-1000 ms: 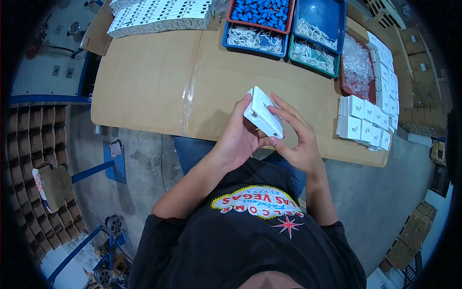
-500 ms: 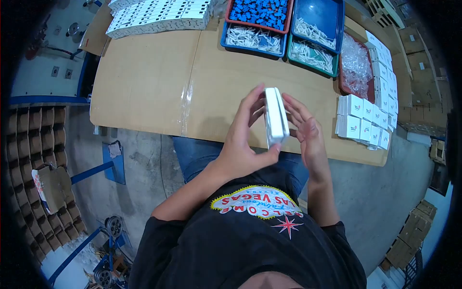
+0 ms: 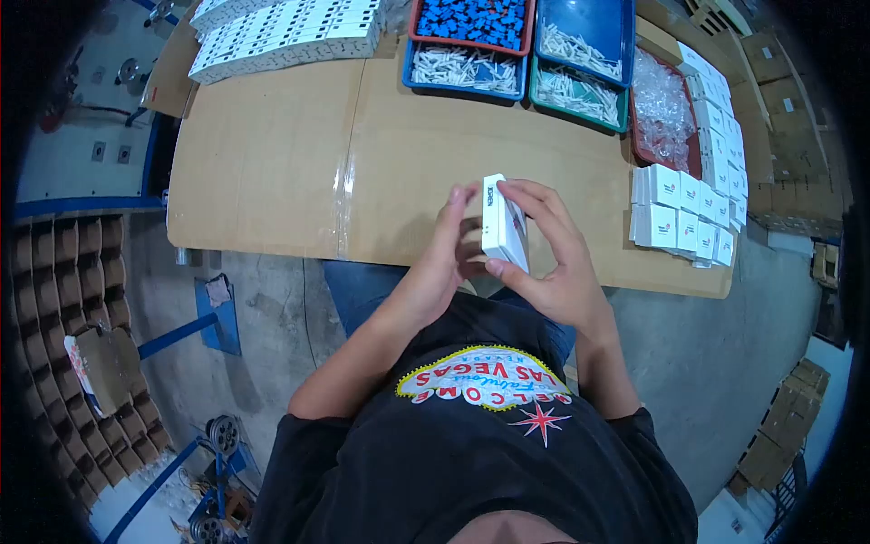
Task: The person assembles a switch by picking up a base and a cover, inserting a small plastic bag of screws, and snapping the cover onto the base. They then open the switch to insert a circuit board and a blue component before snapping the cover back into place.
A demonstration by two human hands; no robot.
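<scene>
A small white carton (image 3: pixel 495 220) with dark lettering on its narrow side stands on edge between my hands, above the front of the table. My right hand (image 3: pixel 562 263) is closed on it, thumb at the near end and fingers over the far end. On the carton's other side, my left hand (image 3: pixel 441 263) has its fingers spread, their tips right at the carton's left side and partly hidden behind it.
Cardboard covers the table (image 3: pixel 263 163). At the back are a tray of blue pieces (image 3: pixel 471 23), trays of white sticks (image 3: pixel 464 71) and rows of white boxes (image 3: pixel 285 41). To the right stand stacked white boxes (image 3: pixel 666 227) and a red tray of clear plastic (image 3: pixel 666 109).
The carton has passed from my left hand's grip to my right hand's and turned, so its lettered narrow side shows. My left fingers have loosened. The view has shifted slightly.
</scene>
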